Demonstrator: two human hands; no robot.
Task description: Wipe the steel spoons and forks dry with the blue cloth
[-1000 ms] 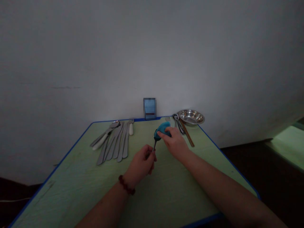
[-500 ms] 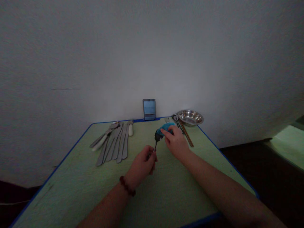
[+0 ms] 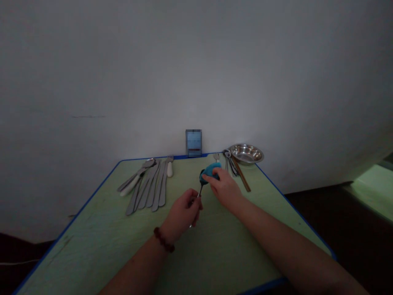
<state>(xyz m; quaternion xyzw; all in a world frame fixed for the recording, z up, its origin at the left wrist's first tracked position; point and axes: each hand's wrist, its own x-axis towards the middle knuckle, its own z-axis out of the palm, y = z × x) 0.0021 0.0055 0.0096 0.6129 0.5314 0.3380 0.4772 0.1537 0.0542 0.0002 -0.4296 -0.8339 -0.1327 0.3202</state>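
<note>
Spoon of slim, shiny grey metal (image 3: pixel 200 190) is slanting above the pale green, blue-edged tabletop (image 3: pixel 221 246), its long axis running forward and slightly rightward from the left hand (image 3: pixel 184 209), which is gripping the handle. The right hand (image 3: pixel 226 189), nearer the bowl end, is pinching a bright blue cloth (image 3: pixel 212 169) against it.

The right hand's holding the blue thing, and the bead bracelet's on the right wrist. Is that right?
Not quite: the bead bracelet is on the left wrist, as the head view shows. The right hand does hold the blue thing.
</note>
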